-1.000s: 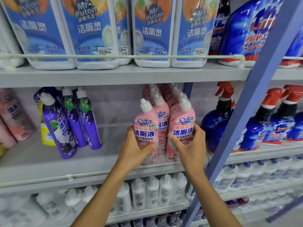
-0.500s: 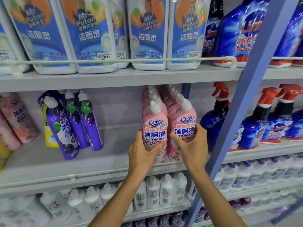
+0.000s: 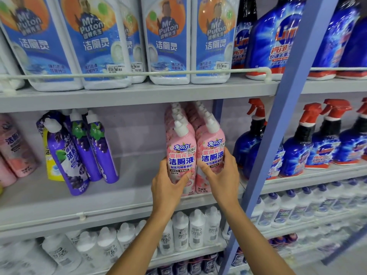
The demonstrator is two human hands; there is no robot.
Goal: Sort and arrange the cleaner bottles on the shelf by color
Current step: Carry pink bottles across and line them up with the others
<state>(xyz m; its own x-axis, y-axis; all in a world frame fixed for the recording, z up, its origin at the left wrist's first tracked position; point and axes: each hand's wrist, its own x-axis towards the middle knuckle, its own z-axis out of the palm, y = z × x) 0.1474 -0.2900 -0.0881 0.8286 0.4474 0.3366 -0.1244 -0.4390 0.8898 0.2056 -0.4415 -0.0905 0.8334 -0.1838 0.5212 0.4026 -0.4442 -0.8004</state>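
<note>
**Pink rows being squared at the shelf front**

The left hand (image 3: 168,187) has its fingers curled round the left pink bottle (image 3: 181,153), and the right hand (image 3: 222,175) grips the right pink bottle (image 3: 213,147). The two bottles touch, near the front of the middle shelf (image 3: 119,197). This looks like the aligning step. The next move is probably to let go and fetch the stray pink bottles (image 3: 14,147) at far left. Leaning purple bottles (image 3: 83,149) and a yellow bottle (image 3: 52,167) stand between.

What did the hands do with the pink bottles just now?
The left hand slid the left pink bottle rightward and straightened it, close beside the right pink bottle, which the right hand holds. Both hands kept their grip. The purple bottles stayed leaning.
</note>
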